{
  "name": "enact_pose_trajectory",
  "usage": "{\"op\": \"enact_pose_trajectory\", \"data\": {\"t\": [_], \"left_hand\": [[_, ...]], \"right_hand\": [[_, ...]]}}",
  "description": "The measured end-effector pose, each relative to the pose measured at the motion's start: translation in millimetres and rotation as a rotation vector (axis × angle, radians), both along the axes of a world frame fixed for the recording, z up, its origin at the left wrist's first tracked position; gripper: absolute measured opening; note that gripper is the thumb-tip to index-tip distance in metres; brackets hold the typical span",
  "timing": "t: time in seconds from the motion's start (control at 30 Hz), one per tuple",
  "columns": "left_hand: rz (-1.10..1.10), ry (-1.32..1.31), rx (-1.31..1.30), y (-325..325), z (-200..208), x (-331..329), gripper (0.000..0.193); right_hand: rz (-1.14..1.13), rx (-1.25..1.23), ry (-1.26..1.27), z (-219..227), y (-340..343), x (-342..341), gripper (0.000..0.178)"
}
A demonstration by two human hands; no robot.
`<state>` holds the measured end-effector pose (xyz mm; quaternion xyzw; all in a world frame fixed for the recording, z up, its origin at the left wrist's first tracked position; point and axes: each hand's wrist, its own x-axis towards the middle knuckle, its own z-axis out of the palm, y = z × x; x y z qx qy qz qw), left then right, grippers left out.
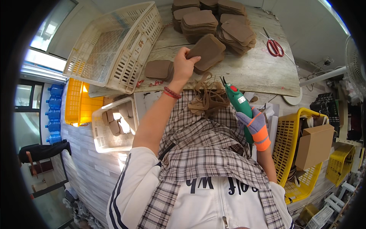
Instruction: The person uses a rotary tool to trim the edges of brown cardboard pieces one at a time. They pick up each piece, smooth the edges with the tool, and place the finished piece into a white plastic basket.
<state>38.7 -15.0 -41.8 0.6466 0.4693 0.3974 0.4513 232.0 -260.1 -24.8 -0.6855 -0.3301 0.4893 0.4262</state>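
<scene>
Pale-topped, the bench (263, 74) carries brown stacks (199, 23) towards its far edge. The left hand (183, 66) grips brown pieces (207, 51) nearer the front edge — thumb and fingers closed; the gloved right hand (254, 125) wraps round a green power tool (237, 98) at that edge.

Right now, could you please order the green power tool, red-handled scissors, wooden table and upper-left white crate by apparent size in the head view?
Largest to smallest:
1. Wooden table
2. White crate
3. Green power tool
4. Red-handled scissors
</scene>
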Motion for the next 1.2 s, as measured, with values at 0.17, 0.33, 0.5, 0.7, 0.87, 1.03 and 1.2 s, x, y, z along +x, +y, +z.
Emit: {"op": "enact_pose_trajectory", "data": {"t": [0.17,0.33,0.5,0.7,0.87,1.03,1.2], "left_hand": [[0.005,-0.919,-0.392,-39,17,19,0.027],[-0.010,-1.219,-0.520,-59,11,40,0.032],[0.019,-1.421,-0.663,-67,10,52,0.033],[0.076,-1.457,-0.797,-73,8,61,0.033],[0.110,-1.475,-0.872,-79,9,65,0.032],[0.046,-1.462,-0.857,-84,4,67,0.034],[0.035,-1.398,-0.823,-90,0,67,0.034]], "right_hand": [[-0.095,0.100,-0.008,-4,3,-3,0.040],[-0.134,0.107,0.082,17,7,-7,0.044],[-0.139,0.120,0.098,23,8,-8,0.042],[-0.136,0.112,0.079,27,10,-10,0.042],[-0.127,0.117,0.070,27,11,-9,0.042],[-0.142,0.128,0.111,29,12,-8,0.041],[-0.152,0.127,0.120,33,12,-8,0.040]]}}
